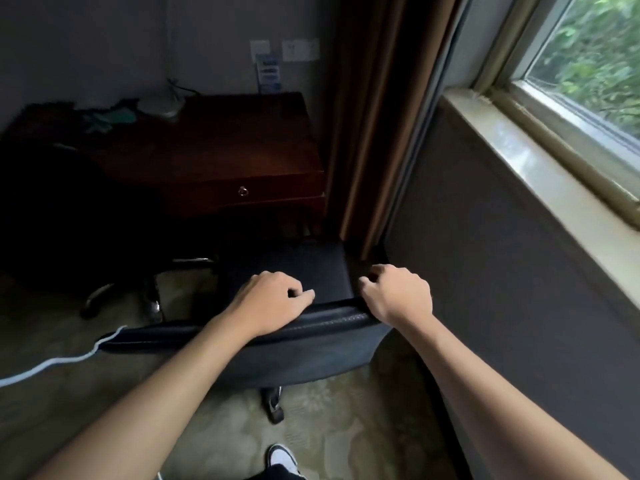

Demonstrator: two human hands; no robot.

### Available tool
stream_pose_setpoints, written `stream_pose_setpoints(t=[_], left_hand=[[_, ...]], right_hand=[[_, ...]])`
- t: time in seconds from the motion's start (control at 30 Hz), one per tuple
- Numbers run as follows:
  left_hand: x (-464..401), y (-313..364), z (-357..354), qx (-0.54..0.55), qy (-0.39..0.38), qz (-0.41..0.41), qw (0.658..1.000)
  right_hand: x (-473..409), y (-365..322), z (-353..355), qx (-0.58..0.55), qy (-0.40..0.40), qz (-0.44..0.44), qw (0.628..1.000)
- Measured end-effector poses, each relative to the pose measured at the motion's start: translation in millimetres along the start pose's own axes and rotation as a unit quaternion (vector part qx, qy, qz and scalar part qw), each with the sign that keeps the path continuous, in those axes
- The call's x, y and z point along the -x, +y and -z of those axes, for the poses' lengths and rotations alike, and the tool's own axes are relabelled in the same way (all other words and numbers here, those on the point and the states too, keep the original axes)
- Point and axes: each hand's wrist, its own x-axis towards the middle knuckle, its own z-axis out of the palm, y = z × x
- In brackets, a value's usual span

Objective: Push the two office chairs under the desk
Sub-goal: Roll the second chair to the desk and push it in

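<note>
Both hands' grips [273, 299] [394, 296] curl over chair backrest [311, 323].

The near chair [287, 344] stands in front of the desk [207, 161], toward its right end, with the second chair [69, 220] to its left (partly under the desk). The curtain [381, 116] hangs right of the desk, the window [588, 64] farther right.

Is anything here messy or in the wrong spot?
A white cable trails loose across the carpet on the left, ending by the backrest of the near office chair; wheels could snag it. That chair, held by the left hand and right hand, sits in front of the desk, not yet under it.
</note>
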Motion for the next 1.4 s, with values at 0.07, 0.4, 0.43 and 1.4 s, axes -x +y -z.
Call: stream_pose_setpoints(t=[0.07,0.4,0.43,1.4], left_hand=[[-5,7,-3,0.002,0.02,0.007,1.0],[-20,49,-23,0.008,0.058,0.046,0.997],[-22,54,-26,0.011,0.06,0.051,0.997],[-32,166,-76,0.026,0.126,0.328,0.936]], right_hand=[[-8,7,1,-0.002,-0.002,0.007,1.0],[-47,42,13,-0.003,0.001,0.039,0.999],[-52,46,14,0.002,-0.005,0.047,0.999],[-139,119,57,0.009,-0.041,0.315,0.948]])
